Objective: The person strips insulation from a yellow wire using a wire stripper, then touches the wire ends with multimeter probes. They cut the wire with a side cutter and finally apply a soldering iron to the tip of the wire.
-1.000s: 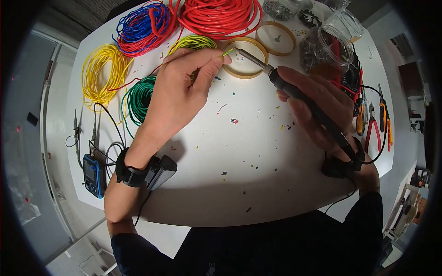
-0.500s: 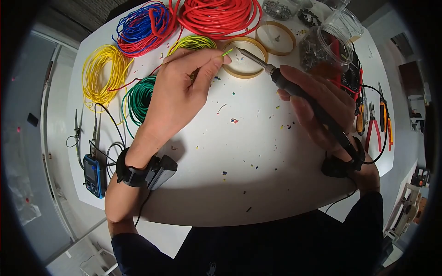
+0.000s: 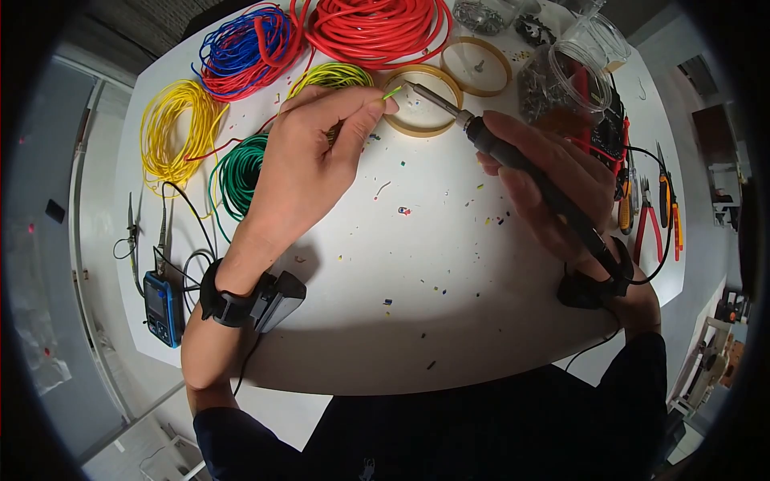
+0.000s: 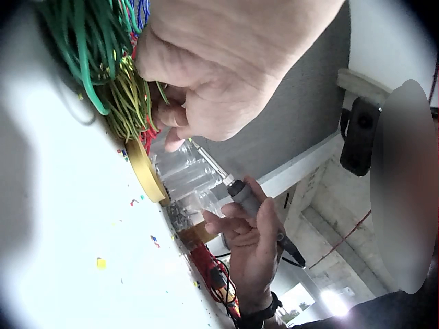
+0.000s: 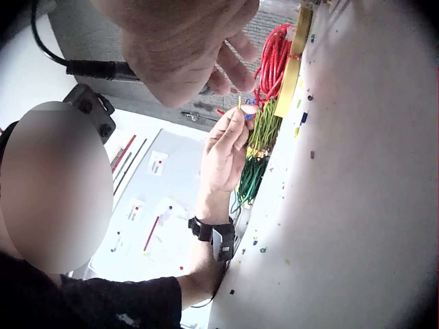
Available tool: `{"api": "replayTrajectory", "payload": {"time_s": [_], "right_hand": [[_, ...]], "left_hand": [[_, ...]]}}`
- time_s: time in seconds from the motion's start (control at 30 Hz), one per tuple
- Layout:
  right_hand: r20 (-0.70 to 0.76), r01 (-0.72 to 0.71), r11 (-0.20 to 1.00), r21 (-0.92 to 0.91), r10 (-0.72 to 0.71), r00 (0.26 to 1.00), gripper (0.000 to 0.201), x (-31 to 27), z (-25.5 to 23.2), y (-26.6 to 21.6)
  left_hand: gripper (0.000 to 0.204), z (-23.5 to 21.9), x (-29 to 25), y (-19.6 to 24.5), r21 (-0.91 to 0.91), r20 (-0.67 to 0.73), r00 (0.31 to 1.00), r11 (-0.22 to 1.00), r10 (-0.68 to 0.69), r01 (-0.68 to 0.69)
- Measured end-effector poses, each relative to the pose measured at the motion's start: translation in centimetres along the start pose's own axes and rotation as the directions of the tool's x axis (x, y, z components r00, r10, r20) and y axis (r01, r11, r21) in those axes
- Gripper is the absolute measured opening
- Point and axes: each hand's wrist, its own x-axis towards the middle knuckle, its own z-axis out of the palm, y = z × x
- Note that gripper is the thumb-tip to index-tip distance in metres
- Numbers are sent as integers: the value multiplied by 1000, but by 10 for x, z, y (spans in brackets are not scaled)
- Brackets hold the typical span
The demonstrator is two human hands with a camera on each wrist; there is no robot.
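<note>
The left hand (image 3: 309, 152) pinches a short yellow-green wire end (image 3: 392, 93) between thumb and index finger, above the rim of a tan ring (image 3: 423, 132). A black soldering iron (image 3: 513, 154) lies in the grip of the right hand (image 3: 561, 188), its metal tip pointing left, close to the wire end; whether they touch, I cannot tell. In the left wrist view the iron (image 4: 243, 195) slants up toward the left hand (image 4: 206, 75). The right wrist view has the wire (image 5: 239, 103) upright at the left fingertips, below the right hand (image 5: 182, 55).
Wire coils in yellow (image 3: 178, 136), green (image 3: 243, 176), blue (image 3: 249, 48) and red (image 3: 377, 28) lie at the back and left. A blue meter (image 3: 163, 309) is at the left edge. Clear jars (image 3: 561, 84) and pliers (image 3: 648, 220) stand or lie right. Small scraps dot the table (image 3: 385, 272).
Both hands keep their grips and nearly the same pose. The whole head view has shifted slightly, with the table's things a little further left.
</note>
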Motion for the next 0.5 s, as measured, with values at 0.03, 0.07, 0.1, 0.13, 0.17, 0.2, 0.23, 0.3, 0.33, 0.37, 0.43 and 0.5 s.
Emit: {"api": "replayTrajectory", "payload": {"time_s": [0.03,0.07,0.1,0.13,0.17,0.2,0.23,0.3,0.33,0.37,0.43,0.5], "right_hand": [[5,10,1000,10,-11,1000,38,0,0,0],[5,10,1000,10,-10,1000,38,0,1,1],[7,16,1000,7,-16,1000,37,0,1,2],[10,21,1000,3,-21,1000,37,0,1,2],[10,21,1000,3,-21,1000,37,0,1,2],[15,13,1000,13,-13,1000,37,0,0,1],[20,6,1000,23,-6,1000,38,0,0,1],[1,9,1000,14,-9,1000,38,-1,1,2],[-18,11,1000,3,-11,1000,38,-1,1,2],[-18,6,1000,-8,-6,1000,38,-1,0,1],[-29,-22,1000,-23,21,999,38,0,-2,-4],[-150,129,990,-62,-137,979,38,4,2,3]], "left_hand": [[20,0,0,0,-4,2,1000,1000,-8,8],[20,0,0,0,-5,2,1000,1000,-8,8],[20,0,0,0,4,-1,1000,1000,2,-2],[19,0,0,0,13,-4,1000,1000,12,-12],[19,0,0,0,12,-4,1000,1000,12,-12],[19,0,0,-1,14,-3,1000,1000,10,-10],[19,0,0,-1,15,-3,1000,1000,8,-8],[19,-1,-1,1,10,4,1000,1000,-11,11],[19,-1,0,3,3,11,1000,1000,-28,28],[19,-2,-1,5,-6,14,1000,1000,-20,20],[19,-1,-1,7,-34,4,999,998,-45,45],[15,5,0,-1,-33,-103,992,996,74,-78]]}}
